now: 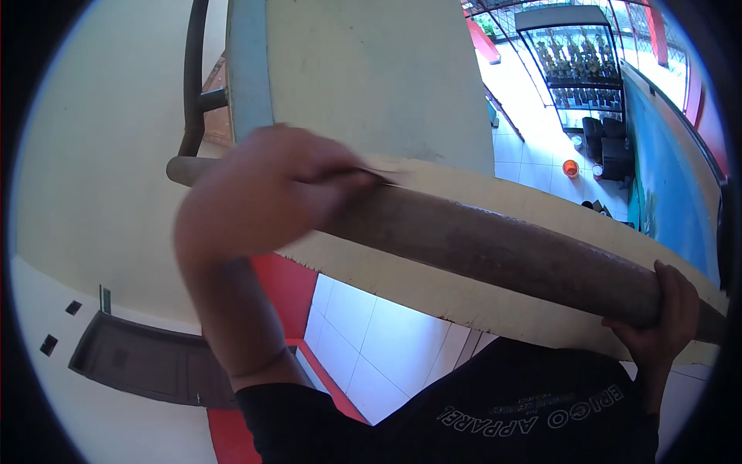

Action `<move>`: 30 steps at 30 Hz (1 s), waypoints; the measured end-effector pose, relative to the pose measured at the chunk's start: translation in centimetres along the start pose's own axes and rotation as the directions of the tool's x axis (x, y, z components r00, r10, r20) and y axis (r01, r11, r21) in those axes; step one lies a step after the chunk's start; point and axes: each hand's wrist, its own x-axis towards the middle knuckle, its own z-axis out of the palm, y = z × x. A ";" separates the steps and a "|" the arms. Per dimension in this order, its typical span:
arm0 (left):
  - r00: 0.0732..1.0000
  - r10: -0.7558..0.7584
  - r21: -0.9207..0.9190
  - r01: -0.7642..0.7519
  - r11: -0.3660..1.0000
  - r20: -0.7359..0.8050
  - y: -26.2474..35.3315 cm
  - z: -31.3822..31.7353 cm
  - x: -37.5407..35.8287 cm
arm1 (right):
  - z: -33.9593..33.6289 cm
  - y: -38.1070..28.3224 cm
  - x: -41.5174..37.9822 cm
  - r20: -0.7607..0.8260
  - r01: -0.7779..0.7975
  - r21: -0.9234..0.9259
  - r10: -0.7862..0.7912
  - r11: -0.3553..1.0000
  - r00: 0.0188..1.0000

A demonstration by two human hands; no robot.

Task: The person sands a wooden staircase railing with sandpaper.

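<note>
A thick brown handrail (495, 251) slants across the view, from the upper left down to the right. My left hand (267, 189) is closed over its left part, smeared by motion. Pinched in those fingers is a thin dark piece (379, 178), held against or just over the top of the rail; its kind is too blurred to name. Farther along, my right hand (672, 309) is wrapped round the rail near its right end, fingers over the top and thumb beneath.
Below the rail runs a cream wall ledge (386, 290) with a chipped edge. A second brown pipe (195, 69) is fixed at the upper left. Far below stand a display cabinet (576, 58), an orange bucket (570, 168) and black chairs (610, 151). A brown door (147, 359) is lower left.
</note>
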 end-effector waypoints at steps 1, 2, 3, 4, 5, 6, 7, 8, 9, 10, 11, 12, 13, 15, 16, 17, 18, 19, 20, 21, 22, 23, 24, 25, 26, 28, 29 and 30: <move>0.986 0.163 -0.043 -0.162 0.986 0.023 0.8 0.8 1.3 | 0.0 0.0 0.1 -0.002 0.010 -0.004 -0.010 1.000 1.000; 0.980 0.193 -0.086 -0.189 0.978 0.039 2.2 1.9 2.4 | 0.0 0.0 0.0 -0.005 0.028 -0.007 -0.028 1.000 1.000; 0.973 0.226 -0.127 -0.218 0.968 0.051 3.7 2.9 3.8 | 0.0 0.0 0.0 -0.011 0.046 -0.014 -0.046 0.999 0.999; 0.962 0.267 -0.163 -0.255 0.953 0.059 4.5 3.2 4.5 | 0.0 0.1 0.1 -0.023 0.056 -0.027 -0.057 0.998 0.998; 0.971 0.232 -0.131 -0.222 0.966 0.059 4.0 2.8 4.1 | 0.0 0.1 0.2 -0.023 0.061 -0.003 -0.061 0.998 0.998; 0.977 0.203 -0.098 -0.197 0.975 0.060 2.7 2.0 3.3 | -0.1 0.0 0.3 -0.023 0.059 0.017 -0.059 0.998 0.998; 0.982 0.180 -0.065 -0.176 0.982 0.062 1.9 1.3 3.0 | -0.2 -0.1 0.4 -0.022 0.051 0.036 -0.050 0.998 0.999; 0.979 0.185 -0.117 -0.175 0.978 0.087 1.7 0.8 3.3 | -0.4 -0.3 0.6 -0.024 0.042 0.030 -0.041 0.999 0.999; 0.976 0.188 -0.171 -0.168 0.971 0.111 1.7 0.6 3.4 | -0.5 -0.6 0.8 -0.025 0.037 0.025 -0.036 0.999 0.999; 0.974 0.182 -0.228 -0.148 0.962 0.135 1.7 0.6 3.5 | -0.6 -0.7 1.0 -0.021 0.042 0.024 -0.042 0.999 0.999; 0.943 0.257 -0.214 -0.212 0.954 0.211 3.3 1.0 4.6 | -0.6 -0.7 1.1 -0.030 0.043 0.020 -0.042 0.999 0.999; 0.942 0.293 -0.184 -0.263 0.947 0.162 5.2 2.4 5.6 | -0.7 -0.6 1.1 -0.036 0.050 0.019 -0.049 0.999 0.998; 0.937 0.329 -0.154 -0.311 0.938 0.115 7.0 4.0 6.5 | -0.7 -0.7 1.1 -0.040 0.056 0.018 -0.056 0.998 0.998; 0.932 0.342 -0.065 -0.336 0.940 0.119 8.5 4.3 6.3 | -0.8 -0.9 1.2 -0.025 0.048 0.027 -0.047 0.998 0.999; 0.937 0.310 -0.010 -0.312 0.950 0.162 8.7 3.1 5.6 | -0.9 -0.9 1.3 -0.019 0.040 0.024 -0.039 0.999 0.999; 0.940 0.290 0.003 -0.295 0.955 0.182 8.5 2.4 4.9 | -1.0 -0.9 1.4 -0.019 0.046 0.020 -0.046 0.999 0.999; 0.941 0.270 0.016 -0.279 0.960 0.202 8.3 1.6 4.2 | -1.1 -0.9 1.5 -0.017 0.051 0.019 -0.051 0.998 0.999; 0.943 0.264 -0.013 -0.267 0.964 0.202 7.8 1.0 3.4 | -1.1 -0.9 1.5 -0.017 0.057 0.021 -0.057 0.998 0.998; 0.944 0.259 -0.025 -0.259 0.966 0.205 7.9 1.3 3.6 | -1.0 -0.9 1.4 -0.022 0.045 0.020 -0.045 0.999 0.999; 0.945 0.254 -0.037 -0.251 0.967 0.207 8.1 1.7 3.8 | -0.9 -0.9 1.3 -0.026 0.039 0.024 -0.038 0.999 0.999; 0.946 0.249 -0.032 -0.248 0.968 0.207 9.0 3.2 5.2 | -0.9 -0.9 1.2 -0.031 0.039 0.031 -0.038 0.999 0.999; 0.949 0.241 -0.027 -0.241 0.970 0.203 9.7 4.6 6.2 | -1.0 -1.0 1.2 -0.022 0.032 0.037 -0.031 0.999 0.999; 0.948 0.266 -0.049 -0.262 0.964 0.174 10.3 5.6 6.6 | -1.1 -1.2 1.3 -0.017 0.027 0.040 -0.026 0.999 1.000; 0.945 0.295 -0.066 -0.288 0.955 0.140 10.7 6.3 7.1 | -1.2 -1.2 1.4 -0.016 0.018 0.039 -0.018 0.999 1.000; 0.941 0.327 -0.047 -0.324 0.945 0.091 10.7 6.1 7.1 | -1.2 -1.1 1.4 -0.027 0.035 0.034 -0.034 0.999 0.999; 0.924 0.382 0.022 -0.382 0.924 -0.012 10.4 5.5 6.0 | -0.9 -0.9 1.4 -0.044 0.055 0.017 -0.054 0.998 0.998; 0.917 0.399 0.030 -0.399 0.917 -0.016 10.4 5.4 6.1 | -0.9 -0.7 1.4 -0.051 0.054 0.017 -0.053 0.998 0.997; 0.909 0.416 0.039 -0.416 0.909 -0.019 10.4 5.2 6.1 | -0.9 -0.8 1.5 -0.054 0.053 0.021 -0.052 0.998 0.997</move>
